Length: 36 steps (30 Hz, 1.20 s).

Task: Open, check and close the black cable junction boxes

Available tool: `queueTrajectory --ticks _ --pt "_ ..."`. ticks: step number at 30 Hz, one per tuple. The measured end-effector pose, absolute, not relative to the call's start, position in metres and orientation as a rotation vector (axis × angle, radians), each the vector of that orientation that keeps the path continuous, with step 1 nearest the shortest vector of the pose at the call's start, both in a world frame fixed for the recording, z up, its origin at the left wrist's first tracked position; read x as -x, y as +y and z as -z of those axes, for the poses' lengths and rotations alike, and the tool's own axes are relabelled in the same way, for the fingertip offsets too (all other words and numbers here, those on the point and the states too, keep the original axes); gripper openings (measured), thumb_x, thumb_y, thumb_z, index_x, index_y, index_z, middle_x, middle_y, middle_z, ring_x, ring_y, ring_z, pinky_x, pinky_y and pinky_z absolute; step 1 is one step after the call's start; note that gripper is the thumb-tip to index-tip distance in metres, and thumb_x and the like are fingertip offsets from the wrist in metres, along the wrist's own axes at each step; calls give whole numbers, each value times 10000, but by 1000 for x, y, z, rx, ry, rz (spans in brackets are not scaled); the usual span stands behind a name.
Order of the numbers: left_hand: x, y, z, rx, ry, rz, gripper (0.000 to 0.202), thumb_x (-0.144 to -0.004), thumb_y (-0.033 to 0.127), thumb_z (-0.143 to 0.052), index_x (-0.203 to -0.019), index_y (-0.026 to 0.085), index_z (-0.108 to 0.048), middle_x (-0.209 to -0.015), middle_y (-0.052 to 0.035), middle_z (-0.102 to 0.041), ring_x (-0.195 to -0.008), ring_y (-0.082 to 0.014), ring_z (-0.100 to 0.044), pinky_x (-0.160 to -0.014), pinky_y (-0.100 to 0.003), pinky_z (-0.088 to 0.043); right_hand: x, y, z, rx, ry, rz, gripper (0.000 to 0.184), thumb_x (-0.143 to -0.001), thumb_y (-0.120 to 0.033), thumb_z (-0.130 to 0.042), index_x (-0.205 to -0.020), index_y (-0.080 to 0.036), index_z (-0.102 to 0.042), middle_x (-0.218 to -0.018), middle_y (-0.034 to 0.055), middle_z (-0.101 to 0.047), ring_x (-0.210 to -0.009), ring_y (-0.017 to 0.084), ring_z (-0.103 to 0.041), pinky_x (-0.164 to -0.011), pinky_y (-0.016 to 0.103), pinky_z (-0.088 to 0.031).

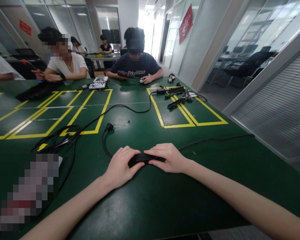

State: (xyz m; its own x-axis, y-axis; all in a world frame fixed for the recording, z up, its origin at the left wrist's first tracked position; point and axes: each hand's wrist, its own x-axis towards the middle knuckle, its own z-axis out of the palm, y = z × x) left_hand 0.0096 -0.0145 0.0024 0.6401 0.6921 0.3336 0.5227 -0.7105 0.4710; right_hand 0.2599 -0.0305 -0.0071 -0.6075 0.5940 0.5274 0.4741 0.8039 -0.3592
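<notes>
Both of my hands rest on a small black power adapter point(142, 158) lying on the green table point(150, 200). My left hand point(121, 166) curls round its left end and my right hand point(168, 157) grips its right end. A black cord runs from the left end in a loop to a black plug point(109, 127). Another black cable point(215, 139) leads away to the right from under my right hand.
Yellow tape marks boxes point(187, 115) on the table. Black tools and a charger point(177, 95) lie in the right box. A tangle of black cables point(57, 140) sits at the left. Two people sit across the table, one holding a black tool point(125, 74).
</notes>
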Motion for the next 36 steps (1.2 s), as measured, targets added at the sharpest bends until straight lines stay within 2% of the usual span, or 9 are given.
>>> queueTrajectory --ticks 7,11,16,19,22,24,27,31,36 --pt "-11 -15 -3 -2382 1054 -696 241 -927 379 -713 -1090 202 -721 -915 -49 -720 -844 -223 -656 -764 -353 -517 -259 -33 3 859 -2483 -142 336 -1017 -345 -582 -1293 -162 -640 -1097 119 -741 -922 218 -716 -774 332 -567" --pt "-12 -13 -7 -2238 1059 -653 274 -931 414 -687 -1090 199 -745 -908 -47 -741 -826 -216 -670 -738 -331 -527 -260 -34 -2 860 -2696 112 444 -1032 -408 -564 -1448 -256 -567 -1290 138 -652 -979 215 -692 -774 320 -555" --pt "-13 -15 -9 -2050 1046 -577 285 -905 422 -699 -1069 200 -772 -875 -30 -767 -757 -194 -683 -667 -291 -535 -258 -36 -2 907 -2775 193 513 -1052 -398 -524 -1556 -322 -466 -1242 115 -634 -829 178 -676 -663 278 -530" --pt "-11 -17 -5 -2123 1033 -724 324 -925 383 -686 -1197 216 -739 -1018 -66 -774 -905 -227 -709 -807 -359 -583 -260 -36 -2 996 -2786 176 547 -1050 -408 -529 -1579 -309 -433 -1216 111 -640 -762 163 -666 -642 270 -521" --pt "-6 -18 -2 -2271 961 -963 389 -959 298 -643 -1343 235 -652 -1354 -112 -689 -1244 -276 -621 -1079 -503 -505 -271 -28 -1 1122 -2680 110 550 -1052 -396 -525 -1582 -292 -424 -1207 103 -653 -737 162 -670 -645 275 -531" --pt "-3 -16 -2 -2339 949 -1034 372 -972 271 -627 -1343 242 -640 -1443 -119 -637 -1335 -289 -562 -1140 -554 -448 -285 -19 -2 1207 -2510 58 539 -1053 -379 -514 -1577 -283 -432 -1217 105 -663 -752 176 -680 -673 298 -556" --pt "-1 -14 -1 -2365 925 -1010 285 -985 264 -616 -1262 236 -676 -1384 -117 -677 -1290 -285 -596 -1099 -546 -487 -314 -3 -7 1262 -2156 -6 538 -1049 -375 -500 -1569 -249 -444 -1218 126 -688 -943 251 -707 -816 383 -594" --pt "-2 -13 1 -2381 850 -926 216 -986 243 -612 -1177 225 -711 -1256 -96 -741 -1191 -260 -655 -1042 -504 -533 -361 16 -13 1290 -1691 48 537 -1021 -423 -530 -1522 -230 -511 -1413 134 -634 -1280 310 -617 -1082 507 -498" --pt "-4 -13 3 -2394 787 -880 185 -988 229 -599 -1113 217 -734 -1129 -78 -776 -1093 -240 -689 -982 -459 -563 -426 29 -13 1341 -1241 236 615 -926 -524 -614 -1409 -144 -634 -1331 195 -674 -1229 323 -643 -1120 522 -442"
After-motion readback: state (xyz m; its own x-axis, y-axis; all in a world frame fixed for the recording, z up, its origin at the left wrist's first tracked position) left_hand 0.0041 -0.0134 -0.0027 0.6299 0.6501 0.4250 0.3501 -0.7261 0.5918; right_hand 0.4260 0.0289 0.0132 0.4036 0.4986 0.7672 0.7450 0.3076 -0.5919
